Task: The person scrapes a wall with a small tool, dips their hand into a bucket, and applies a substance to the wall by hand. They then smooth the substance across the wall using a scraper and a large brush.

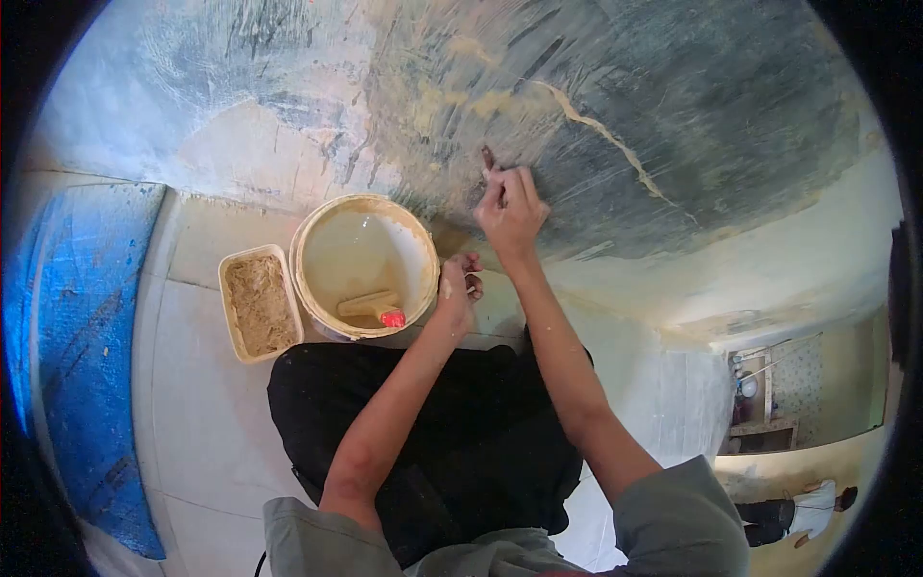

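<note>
My right hand [514,207] is closed in a pinch against the grey, scraped wall [654,91]. A short dark brown stick-like piece [487,157] juts from its fingertips; I cannot tell what kind of tool it is. Loosely curled and with smudged fingertips, my left hand [460,288] hangs right beside the rim of a white bucket [297,252] and holds nothing. Cloudy water [346,245] fills part of the bucket. Inside it lies a tan, flat tool [365,306] with a red end. Higher on the wall, a crack-like line of beige filler [615,139] slants down to the right.
Left of the bucket, a cream rectangular tub [227,298] holds brown paste [261,300]. A stained blue sheet [91,356] lies on the pale tiled floor [212,404] further left. At the far right, a person [812,510] and shelves [760,394] appear beyond the wall.
</note>
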{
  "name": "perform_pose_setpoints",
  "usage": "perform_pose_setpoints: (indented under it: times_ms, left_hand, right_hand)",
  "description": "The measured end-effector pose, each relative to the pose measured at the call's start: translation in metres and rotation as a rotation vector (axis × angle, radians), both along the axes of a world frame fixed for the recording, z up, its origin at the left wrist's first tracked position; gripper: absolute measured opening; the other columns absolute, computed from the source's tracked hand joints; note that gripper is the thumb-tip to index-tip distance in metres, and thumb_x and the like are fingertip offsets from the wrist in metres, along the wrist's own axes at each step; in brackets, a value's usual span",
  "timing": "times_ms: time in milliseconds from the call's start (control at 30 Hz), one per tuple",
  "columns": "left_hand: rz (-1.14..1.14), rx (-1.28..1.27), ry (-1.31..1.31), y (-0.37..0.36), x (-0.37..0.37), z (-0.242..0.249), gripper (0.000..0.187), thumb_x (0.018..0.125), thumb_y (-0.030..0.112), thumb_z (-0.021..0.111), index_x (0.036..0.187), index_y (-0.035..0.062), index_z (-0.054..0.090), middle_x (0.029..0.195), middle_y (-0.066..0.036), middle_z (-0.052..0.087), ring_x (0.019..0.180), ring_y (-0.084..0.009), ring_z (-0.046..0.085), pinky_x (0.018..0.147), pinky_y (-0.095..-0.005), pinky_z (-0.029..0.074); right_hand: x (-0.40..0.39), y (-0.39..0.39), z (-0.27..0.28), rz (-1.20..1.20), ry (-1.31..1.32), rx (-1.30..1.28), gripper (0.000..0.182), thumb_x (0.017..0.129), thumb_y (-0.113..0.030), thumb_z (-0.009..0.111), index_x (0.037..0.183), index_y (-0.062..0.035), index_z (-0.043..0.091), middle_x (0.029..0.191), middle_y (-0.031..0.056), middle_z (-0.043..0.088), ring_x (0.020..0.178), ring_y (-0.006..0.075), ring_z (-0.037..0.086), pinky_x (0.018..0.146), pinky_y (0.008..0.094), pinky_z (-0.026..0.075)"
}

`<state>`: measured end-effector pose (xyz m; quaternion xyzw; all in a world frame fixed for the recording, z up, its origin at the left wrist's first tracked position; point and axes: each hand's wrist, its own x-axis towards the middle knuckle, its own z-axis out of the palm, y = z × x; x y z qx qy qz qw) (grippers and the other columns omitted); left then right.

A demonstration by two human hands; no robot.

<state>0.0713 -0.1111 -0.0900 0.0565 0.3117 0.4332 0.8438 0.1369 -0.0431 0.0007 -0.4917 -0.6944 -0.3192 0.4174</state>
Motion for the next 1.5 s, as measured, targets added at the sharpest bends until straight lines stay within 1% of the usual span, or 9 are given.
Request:
perform_pose_setpoints:
  times_ms: [200,400,600,767,933,1000,1200,1433,1500]
  left_hand:
    - [0.023,0.091,0.056,0.001,-0.001,-0.005,0.023,0.083,0.028,0.039,0.092,0.0101,0.051,0.079,-0.001,0.047,0.054,-0.0094,0.041,0.052,-0.0242,0.031]
    - [-0.009,0.006,-0.016,0.003,-0.004,0.004,0.022,0.085,0.024,0.038,0.093,0.0082,0.050,0.077,-0.001,0.047,0.054,-0.0112,0.039,0.048,-0.0239,0.031]
    - [0.024,0.009,0.018,0.002,-0.004,0.007,0.019,0.083,0.023,0.039,0.090,0.0093,0.050,0.074,-0.001,0.047,0.053,-0.0108,0.039,0.048,-0.0237,0.031]
    - [-0.027,-0.017,0.001,0.008,-0.002,0.003,0.018,0.084,0.021,0.039,0.093,0.0091,0.050,0.075,0.000,0.047,0.053,-0.0106,0.040,0.049,-0.0232,0.032]
    - [0.011,0.010,-0.023,0.005,-0.002,0.002,0.018,0.082,0.021,0.041,0.092,0.0093,0.050,0.077,-0.001,0.047,0.052,-0.0101,0.040,0.049,-0.0242,0.032]
    - [0.020,0.010,-0.002,0.005,0.000,-0.001,0.019,0.080,0.022,0.042,0.092,0.0097,0.051,0.078,-0.001,0.047,0.051,-0.0096,0.040,0.050,-0.0249,0.031]
    - [0.010,0.037,0.031,0.004,-0.003,0.004,0.021,0.083,0.025,0.041,0.092,0.0089,0.050,0.080,-0.002,0.047,0.052,-0.0092,0.041,0.050,-0.0241,0.031]
    - [0.008,0.018,0.007,0.005,-0.002,0.003,0.018,0.083,0.022,0.041,0.091,0.0087,0.051,0.076,-0.001,0.047,0.052,-0.0104,0.041,0.049,-0.0247,0.033]
    - [-0.012,0.012,0.020,0.004,-0.004,0.005,0.018,0.083,0.023,0.041,0.091,0.0099,0.051,0.079,0.000,0.047,0.052,-0.0090,0.041,0.050,-0.0242,0.032]
  right_hand:
    - [-0.026,0.028,0.094,0.034,0.069,0.352,0.014,0.075,-0.003,0.062,0.068,-0.0078,0.052,0.061,0.0051,0.045,0.046,0.0209,0.045,0.038,0.0312,0.033]
    - [-0.001,0.001,-0.006,-0.063,0.018,0.013,0.016,0.075,-0.002,0.062,0.067,-0.0073,0.050,0.062,0.0047,0.045,0.046,0.0220,0.046,0.039,0.0317,0.034]
    - [-0.026,0.023,0.078,0.007,0.026,0.274,0.018,0.074,-0.002,0.063,0.064,-0.0100,0.051,0.061,0.0041,0.048,0.040,0.0211,0.044,0.038,0.0307,0.033]
    - [-0.003,0.002,0.022,-0.054,0.036,0.089,0.016,0.074,-0.002,0.066,0.066,-0.0085,0.053,0.050,0.0051,0.041,0.040,0.0217,0.040,0.040,0.0312,0.030]
    - [-0.011,0.012,0.076,-0.069,-0.045,0.140,0.017,0.073,-0.003,0.067,0.066,-0.0110,0.053,0.045,0.0026,0.036,0.035,0.0226,0.036,0.038,0.0320,0.029]
    - [-0.017,0.022,0.100,-0.080,0.046,0.234,0.012,0.075,-0.009,0.062,0.069,-0.0128,0.052,0.047,0.0047,0.049,0.039,0.0235,0.050,0.038,0.0342,0.036]
    - [0.004,-0.001,0.044,-0.069,-0.163,-0.080,0.012,0.071,-0.007,0.062,0.075,-0.0164,0.055,0.052,0.0045,0.054,0.045,0.0236,0.056,0.041,0.0343,0.041]
    - [0.000,0.009,0.085,-0.095,-0.044,0.115,0.015,0.070,-0.003,0.061,0.076,-0.0149,0.056,0.059,0.0014,0.060,0.047,0.0205,0.057,0.042,0.0309,0.042]
    - [0.002,-0.001,0.073,-0.085,-0.337,0.001,0.013,0.072,-0.004,0.063,0.075,-0.0140,0.055,0.061,0.0011,0.060,0.047,0.0178,0.057,0.041,0.0304,0.041]
